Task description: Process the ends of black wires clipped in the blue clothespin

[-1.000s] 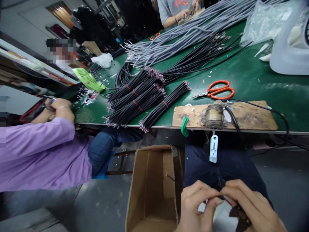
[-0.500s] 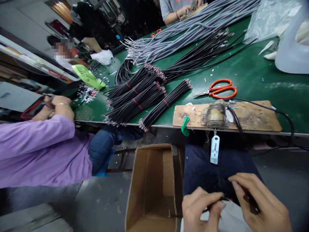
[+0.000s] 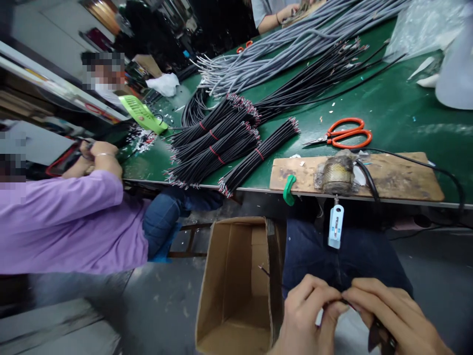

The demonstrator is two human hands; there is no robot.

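Observation:
Low in the head view, above my lap, my left hand point(image 3: 308, 313) pinches a short black cable point(image 3: 275, 279). One stripped end of it pokes out leftward over the cardboard box. My right hand point(image 3: 391, 313) is closed, its thumb and forefinger meeting the left fingertips at the cable's other end, which the fingers hide. A dark tool point(image 3: 380, 336) lies in the right palm; its kind is mostly covered. Beyond the hands, a light-blue plastic piece with a metal slot point(image 3: 336, 227) hangs from a round motor-like device point(image 3: 337, 175) on a wooden board point(image 3: 402, 175).
Orange-handled scissors point(image 3: 349, 134) lie on the green table point(image 3: 314, 116). Tied black cable bundles point(image 3: 240, 165) and long grey cables point(image 3: 295, 54) lie further left and back. An open cardboard box point(image 3: 231, 276) stands left of my legs. A co-worker in a purple shirt point(image 3: 74, 222) sits at left.
My right hand has moved left, and its fingertips now meet those of my left hand. The cable's left end has risen higher over the box. The whole view has shifted slightly.

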